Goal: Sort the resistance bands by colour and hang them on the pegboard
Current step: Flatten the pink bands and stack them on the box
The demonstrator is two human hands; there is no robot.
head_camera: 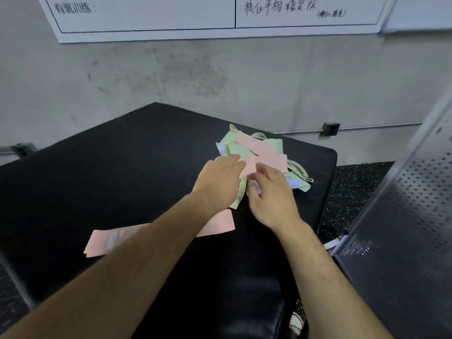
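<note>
Head view: one black padded surface [122,167], set against a grey wall. Item: heap of resistance bands [254,149] lying on the far right part of the surface, mixed colours, comprising green bands [233,148], pale blue bands [292,183] mostly buried, and a top pink band [269,160] laid across the heap. Item: a single pink band [115,241], flat on the surface nearer the person, apart from the heap, its middle hidden under the left forearm. Left grip [217,179]: fingers straight and apart, lying flat on the near left side of the heap, tips touching the end of the top pink band. Right grip [271,199]: fingers curled at the near edge of the same band; whether they are clamped on it cannot be told. Item: perforated metal pegboard [403,228], standing at the right beside the surface, no bands visible on it. Item: whiteboard [146,20] with handwriting, on the wall above. Speckled dark floor [354,187] shows between surface and pegboard.
</note>
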